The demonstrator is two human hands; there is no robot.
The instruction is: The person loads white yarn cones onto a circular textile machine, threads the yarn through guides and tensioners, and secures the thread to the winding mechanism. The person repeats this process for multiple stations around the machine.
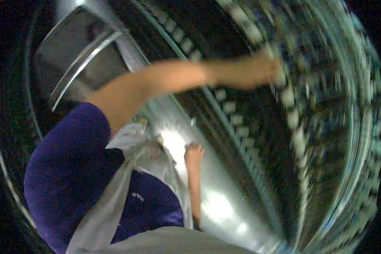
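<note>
My left arm stretches across the upper middle, and my left hand [264,71] reaches the row of whitish blocks [298,135] on the machine at right. Motion smears its fingers, so any grip there cannot be made out. My right hand [194,155] rests on the shiny metal ledge [220,207], fingers forward and a little apart, with nothing visible in them. Beside it hangs a light grey cloth apron [103,211] over my purple shirt, its upper part bunched like a pouch. Something small and yellowish shows at the pouch's edge.
Past the ledge, a long dark machine bed carries a second line of small pale blocks [229,108] running diagonally. Dense blurred rows of parts fill the right side. At upper left stands a dark panel with a curved bright metal bar [84,61].
</note>
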